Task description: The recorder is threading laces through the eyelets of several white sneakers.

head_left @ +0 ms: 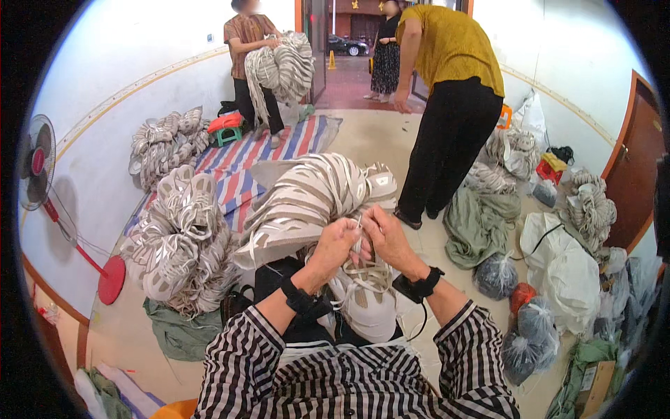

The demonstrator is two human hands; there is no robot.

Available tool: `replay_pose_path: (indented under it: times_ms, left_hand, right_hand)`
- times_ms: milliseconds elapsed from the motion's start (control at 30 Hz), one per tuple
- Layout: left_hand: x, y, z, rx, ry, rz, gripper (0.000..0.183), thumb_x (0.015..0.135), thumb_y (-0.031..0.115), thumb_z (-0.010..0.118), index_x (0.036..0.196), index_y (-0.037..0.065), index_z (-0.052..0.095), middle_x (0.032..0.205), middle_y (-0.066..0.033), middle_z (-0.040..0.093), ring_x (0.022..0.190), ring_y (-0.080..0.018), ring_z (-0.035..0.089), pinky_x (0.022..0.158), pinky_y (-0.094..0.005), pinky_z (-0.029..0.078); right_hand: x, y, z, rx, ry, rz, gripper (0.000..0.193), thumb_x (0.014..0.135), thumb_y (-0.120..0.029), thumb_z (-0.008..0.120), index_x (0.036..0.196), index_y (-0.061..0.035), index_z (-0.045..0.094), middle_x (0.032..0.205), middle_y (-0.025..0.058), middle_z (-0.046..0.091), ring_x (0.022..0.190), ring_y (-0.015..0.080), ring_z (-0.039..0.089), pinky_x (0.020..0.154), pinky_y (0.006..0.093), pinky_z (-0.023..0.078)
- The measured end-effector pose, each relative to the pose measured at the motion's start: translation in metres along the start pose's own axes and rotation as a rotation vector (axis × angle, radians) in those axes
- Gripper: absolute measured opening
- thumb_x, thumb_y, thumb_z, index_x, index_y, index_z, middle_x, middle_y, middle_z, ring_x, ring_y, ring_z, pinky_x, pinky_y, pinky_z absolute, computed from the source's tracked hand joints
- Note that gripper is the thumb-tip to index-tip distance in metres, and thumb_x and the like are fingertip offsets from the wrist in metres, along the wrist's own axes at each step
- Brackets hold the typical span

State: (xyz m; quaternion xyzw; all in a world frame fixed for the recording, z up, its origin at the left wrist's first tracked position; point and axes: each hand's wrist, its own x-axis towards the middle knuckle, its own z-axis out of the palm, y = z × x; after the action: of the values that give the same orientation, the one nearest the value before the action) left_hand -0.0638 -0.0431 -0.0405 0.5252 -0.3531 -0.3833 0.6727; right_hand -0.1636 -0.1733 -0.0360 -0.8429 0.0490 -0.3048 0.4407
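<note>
White strap bundle (363, 276) on lap

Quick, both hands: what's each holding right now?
Left hand: closed, pinching the white shoe-upper pieces.
Right hand: closed on the same pieces.

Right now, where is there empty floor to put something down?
Bare floor shows between the striped mat and the standing person's dark trousers. Around both hands it is crowded with white shoe-upper bundles and bags.

Your hands (363, 241) meet over the bundle of shoe uppers (366, 297) on your lap, a bigger bundle (307, 199) just behind, another pile (181, 241) to your left, tied bags (530, 328) on the floor at your right.
</note>
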Motion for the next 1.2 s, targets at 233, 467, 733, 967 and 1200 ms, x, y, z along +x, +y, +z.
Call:
replay_pose_path:
  times_ms: [233,467,733,967,1200]
  left_hand:
    - [-0.004,-0.002,-0.006,0.016,-0.036,-0.069,0.016,0.099,0.013,0.049,0.097,0.001,0.060,0.081,-0.0077,0.065,0.067,-0.0141,0.064,0.053,-0.0234,0.050]
    - [-0.006,-0.001,-0.014,-0.026,-0.023,-0.043,0.015,0.092,0.014,0.056,0.082,0.005,0.061,0.068,-0.0037,0.061,0.056,-0.0114,0.058,0.049,-0.0236,0.046]
    - [-0.004,-0.010,-0.017,-0.055,-0.013,-0.089,0.017,0.094,0.017,0.059,0.087,0.004,0.065,0.066,-0.0001,0.058,0.052,-0.0068,0.051,0.045,-0.0202,0.039]
    - [-0.004,-0.005,-0.012,0.023,-0.028,-0.105,0.017,0.095,0.015,0.058,0.089,0.002,0.066,0.064,0.0011,0.054,0.050,-0.0063,0.046,0.042,-0.0210,0.036]
    - [-0.019,0.032,-0.003,0.130,-0.089,-0.063,0.022,0.097,0.025,0.058,0.094,0.004,0.065,0.059,0.0090,0.038,0.047,-0.0011,0.031,0.040,-0.0177,0.025]
  right_hand:
    - [0.005,0.016,0.009,0.059,0.069,-0.009,0.015,0.097,-0.016,0.050,0.093,-0.0013,0.051,0.071,0.0104,0.054,0.064,0.0170,0.051,0.061,0.0331,0.044]
    - [0.005,0.017,0.010,0.083,0.081,-0.059,0.013,0.095,-0.015,0.051,0.092,-0.0023,0.051,0.073,0.0093,0.050,0.069,0.0168,0.050,0.065,0.0321,0.044]
    - [0.004,0.023,0.007,0.148,-0.005,-0.061,0.015,0.100,-0.016,0.052,0.091,-0.0040,0.055,0.077,-0.0030,0.051,0.068,0.0059,0.048,0.061,0.0226,0.042]
    - [0.004,0.029,0.002,0.165,-0.037,-0.028,0.018,0.099,-0.019,0.051,0.093,-0.0026,0.056,0.077,-0.0001,0.054,0.070,0.0079,0.051,0.066,0.0242,0.044]
    - [0.008,0.070,0.006,-0.029,-0.066,-0.101,0.033,0.097,-0.028,0.046,0.109,-0.0001,0.062,0.095,0.0124,0.066,0.089,0.0289,0.061,0.088,0.0358,0.046]
